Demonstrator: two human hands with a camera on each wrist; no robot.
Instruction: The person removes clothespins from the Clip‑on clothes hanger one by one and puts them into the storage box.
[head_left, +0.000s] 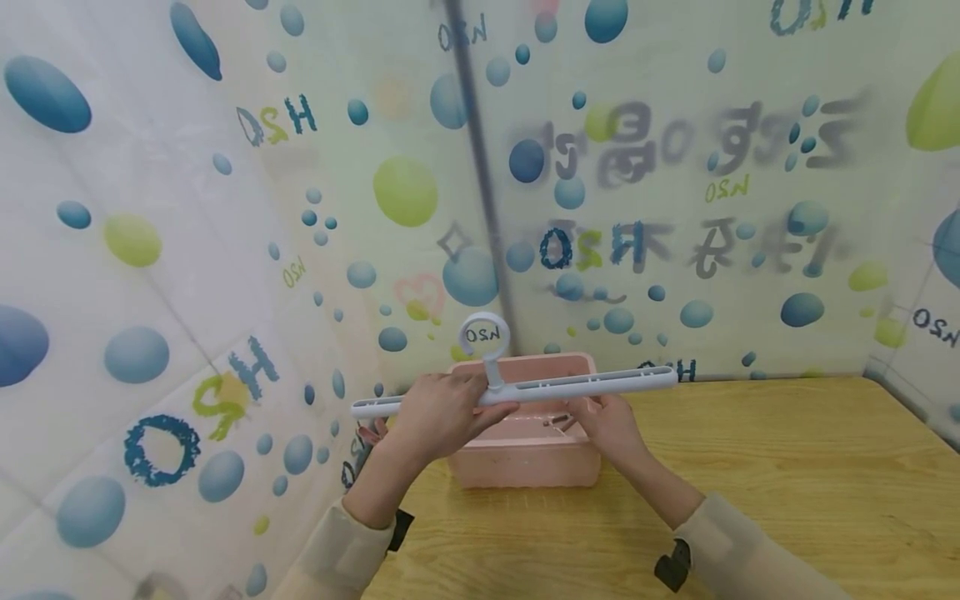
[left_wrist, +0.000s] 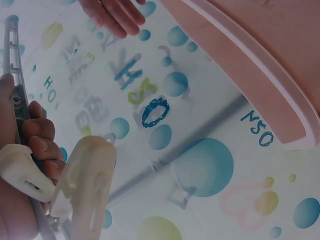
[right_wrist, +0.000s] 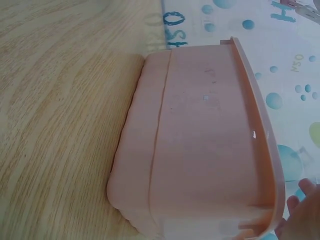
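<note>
A pale blue-white plastic clothes hanger [head_left: 592, 385] with a round ring hook is held level above a pink basin [head_left: 525, 464]. My left hand [head_left: 442, 417] grips the hanger just left of the hook, its thumb under the bar. In the left wrist view the fingers [left_wrist: 42, 142] curl round the hanger bar [left_wrist: 15, 60]. My right hand [head_left: 611, 427] is by the basin's right end, below the hanger's right arm. The left wrist view shows its fingers [left_wrist: 117, 17] loosely extended, with nothing seen in them.
Small dark-ended items [head_left: 558, 422], too small to identify, show inside the basin. A small reddish-pink thing [head_left: 372, 431] is left of my left hand. The basin stands on a wood-grain table [head_left: 787, 467], against a curtain [head_left: 675, 150] with printed bubbles.
</note>
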